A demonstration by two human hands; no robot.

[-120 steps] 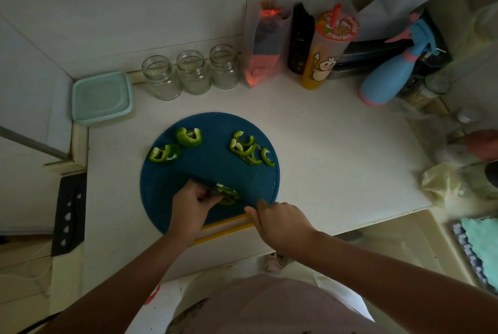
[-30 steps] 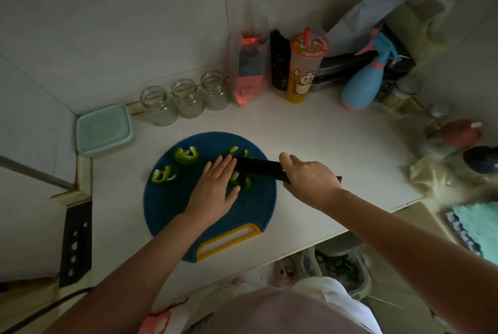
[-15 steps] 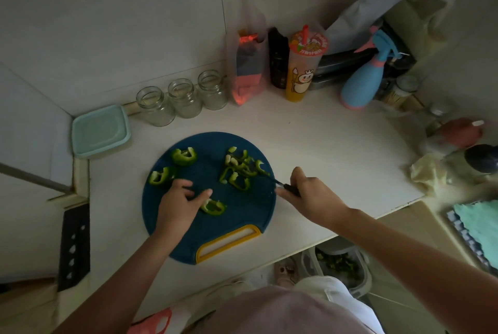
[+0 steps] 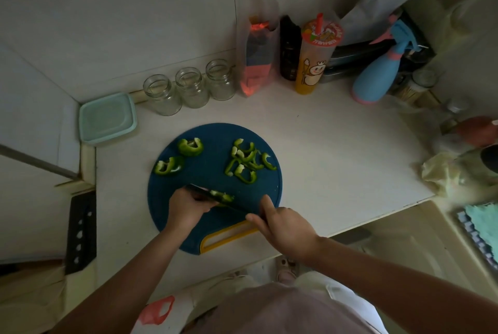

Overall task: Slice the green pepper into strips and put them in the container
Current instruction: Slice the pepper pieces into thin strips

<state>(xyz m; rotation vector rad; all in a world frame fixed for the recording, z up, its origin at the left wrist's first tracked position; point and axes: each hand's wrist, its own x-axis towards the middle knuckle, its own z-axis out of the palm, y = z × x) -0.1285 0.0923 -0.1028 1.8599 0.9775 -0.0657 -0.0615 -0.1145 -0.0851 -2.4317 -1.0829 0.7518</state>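
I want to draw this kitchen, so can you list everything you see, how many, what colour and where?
cutting board: 1, dark blue with yellow handle, middle of the counter
pepper chunks: 2, green, left of the board
pepper strips: one pile, green, right of the board
pepper piece: 1, green, against the knife
knife: 1, dark, across the board's near part
container: 1, pale green, back left corner
jars: 3, clear glass, row by the wall
bag: 1, clear with red inside, right of the jars
bottle: 1, black, beside the bag
cup: 1, orange with red straw, beside the bottle
spray bottle: 1, blue and pink, back right
left hand: 1, holds the pepper piece
right hand: 1, grips the knife handle
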